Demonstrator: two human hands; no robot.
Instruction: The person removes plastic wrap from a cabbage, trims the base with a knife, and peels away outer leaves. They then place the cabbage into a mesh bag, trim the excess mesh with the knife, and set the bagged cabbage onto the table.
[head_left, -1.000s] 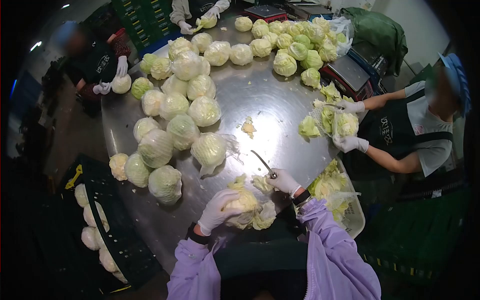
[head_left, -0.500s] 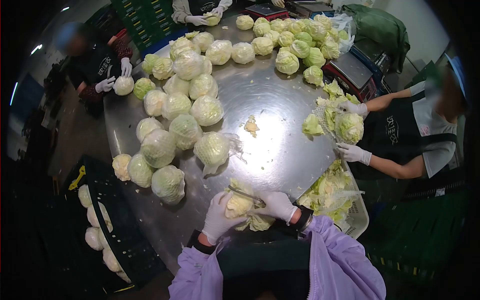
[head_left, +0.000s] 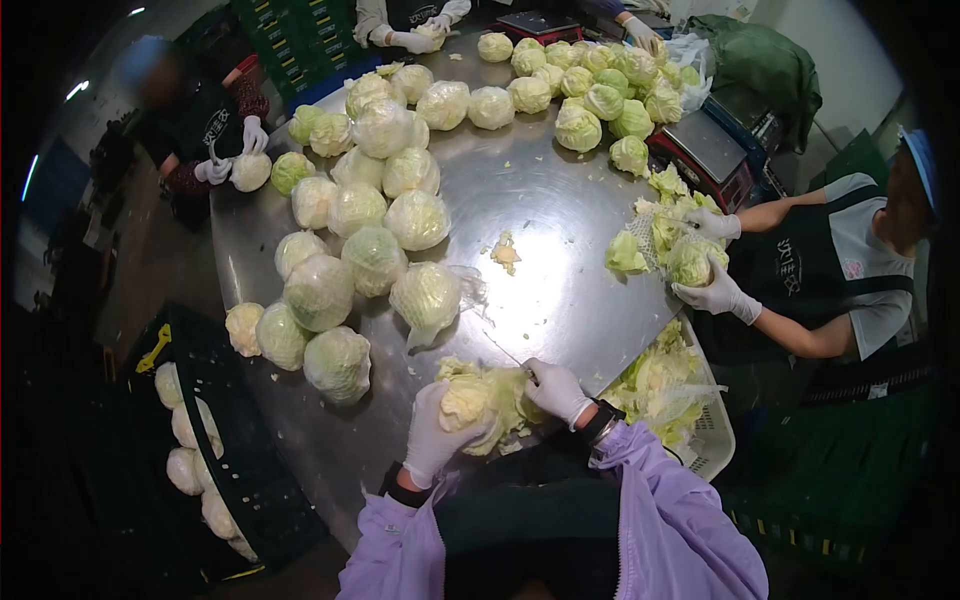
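Observation:
At the near edge of the metal table, my gloved left hand (head_left: 432, 436) is wrapped round the left side of a pale, trimmed cabbage (head_left: 464, 406). My gloved right hand (head_left: 558, 390) grips a knife (head_left: 506, 351), its handle mostly hidden in the fist. The thin blade points away and to the left, above the tabletop and apart from the cabbage. Loose outer leaves (head_left: 512, 392) lie against the cabbage's right side, between both hands. Small leaf scraps sit just below them.
Plastic-wrapped cabbages (head_left: 318, 292) crowd the left of the table (head_left: 560, 210); unwrapped ones (head_left: 603, 101) are heaped at the back right. A white basket (head_left: 722, 425) of leaves stands right, a dark crate (head_left: 215, 440) left. Co-workers handle cabbages; one (head_left: 800, 270) is at the right.
My right hand has drawn the knife off the cabbage, so its blade now points away. The leaves have spread to the cabbage's right. Another gloved hand has appeared at the back heap.

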